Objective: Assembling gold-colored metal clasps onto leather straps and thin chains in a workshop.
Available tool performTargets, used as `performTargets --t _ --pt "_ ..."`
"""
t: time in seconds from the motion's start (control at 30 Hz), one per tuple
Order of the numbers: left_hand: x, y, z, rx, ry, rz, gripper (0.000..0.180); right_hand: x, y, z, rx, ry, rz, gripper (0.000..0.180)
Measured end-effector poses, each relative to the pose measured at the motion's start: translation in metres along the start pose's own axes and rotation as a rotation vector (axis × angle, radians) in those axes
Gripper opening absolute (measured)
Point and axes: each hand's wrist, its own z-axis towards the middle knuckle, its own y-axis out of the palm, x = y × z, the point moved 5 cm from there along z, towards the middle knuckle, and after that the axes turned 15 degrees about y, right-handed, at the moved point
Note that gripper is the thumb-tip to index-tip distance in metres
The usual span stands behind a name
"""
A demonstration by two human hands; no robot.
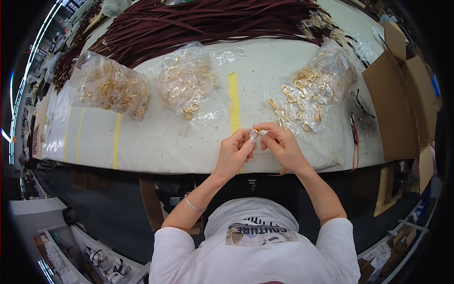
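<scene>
Close together at the table's near edge, my left hand [234, 150] and my right hand [283, 146] meet over a small gold snap hook [256, 133] with clear plastic around it. The fingers of my left hand are closed round the hook and its plastic. My right hand's thumb and fingertips pinch near the hook's ring end; exactly what they grip there is partly hidden. Just beyond my right hand, an opened plastic bag [326, 71] spills gold snap hooks [299, 94], several of them individually wrapped.
Two more plastic bags of gold hooks, one at left [111, 87] and one in the middle [187, 78], lie on the white table [189, 142]. Dark maroon straps [198, 21] pile up behind. Glasses [362, 104], a pen [353, 128] and an open cardboard box [390, 102] are at right.
</scene>
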Motion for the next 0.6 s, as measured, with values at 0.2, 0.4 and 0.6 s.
performTargets --t 0.2,0.4,0.6 --pt "0.003 0.005 0.001 0.055 0.355 0.430 0.010 -0.021 0.003 -0.014 0.375 -0.341 -0.491 0.031" --pt "-0.013 -0.008 -0.001 -0.020 0.167 0.166 0.010 -0.021 -0.020 -0.014 -0.292 0.247 -0.024 0.035" --pt "-0.007 -0.002 0.002 -0.100 0.291 0.275 0.010 0.003 -0.004 -0.002 -0.296 0.220 0.089 0.032"
